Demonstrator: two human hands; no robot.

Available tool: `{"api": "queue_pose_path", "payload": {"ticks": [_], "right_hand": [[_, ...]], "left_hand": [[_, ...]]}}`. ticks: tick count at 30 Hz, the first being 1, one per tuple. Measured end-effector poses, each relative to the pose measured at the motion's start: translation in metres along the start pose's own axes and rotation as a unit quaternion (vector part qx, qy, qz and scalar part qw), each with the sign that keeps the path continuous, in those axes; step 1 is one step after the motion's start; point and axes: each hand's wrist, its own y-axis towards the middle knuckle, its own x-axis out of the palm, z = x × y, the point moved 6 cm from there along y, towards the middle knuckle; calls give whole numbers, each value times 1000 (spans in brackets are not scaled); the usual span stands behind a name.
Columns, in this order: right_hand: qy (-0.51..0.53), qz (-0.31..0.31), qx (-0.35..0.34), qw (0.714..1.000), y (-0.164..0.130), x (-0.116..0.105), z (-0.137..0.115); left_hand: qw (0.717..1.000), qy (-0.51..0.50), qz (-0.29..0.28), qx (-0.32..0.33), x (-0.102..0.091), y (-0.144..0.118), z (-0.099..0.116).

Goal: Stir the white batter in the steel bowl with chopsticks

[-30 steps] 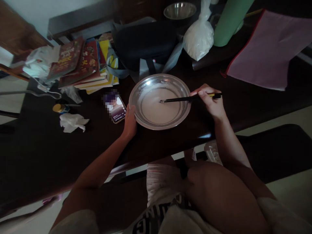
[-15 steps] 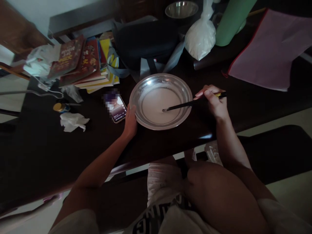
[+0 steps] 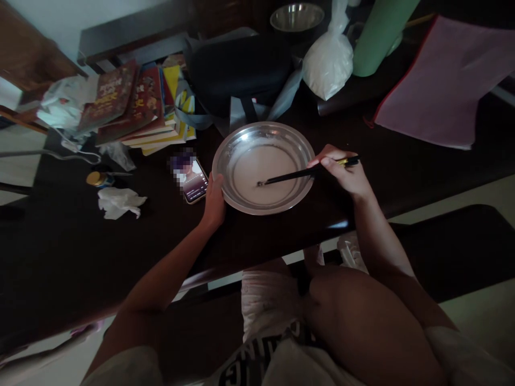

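A wide steel bowl (image 3: 295,201) stands on the dark table, with a milky white liquid (image 3: 263,166) in its bottom. My left hand (image 3: 214,202) grips the bowl's left rim, thumb on top and the other fingers hidden beneath the side. Black chopsticks (image 3: 289,176) with gold-marked ends are pinched in my right hand (image 3: 341,169) over the right rim. Their tips dip into the liquid near the bowl's middle. Left of the bowl lies a lit phone (image 3: 193,179), close to my left hand.
Behind the bowl sits a black bag (image 3: 241,69). A tied bag of white powder (image 3: 328,67), a green cylinder (image 3: 382,40) and a pink sheet (image 3: 438,86) are back right. Books (image 3: 132,107), a crumpled tissue (image 3: 120,202) and a small yellow-lidded jar (image 3: 98,179) lie left. Another steel bowl (image 3: 296,17) is farther back.
My right hand and the chopsticks have shifted left, their tips moving left through the liquid. The left hand keeps its hold on the bowl.
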Motion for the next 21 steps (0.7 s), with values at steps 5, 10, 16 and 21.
{"api": "queue_pose_path", "payload": {"ticks": [5, 10, 16, 21], "right_hand": [[12, 72, -18, 997, -1, -10, -3], [6, 3, -4, 1000, -1, -1, -2], [0, 84, -13, 996, -1, -11, -1], [18, 9, -5, 1000, 0, -1, 0]], "left_hand": [[1000, 1, -3, -3, 0, 0, -2], [1000, 0, -6, 3, -1, 0, -2], [1000, -27, -12, -1, 0, 2, -8], [1000, -8, -13, 4, 0, 3, -8]]}}
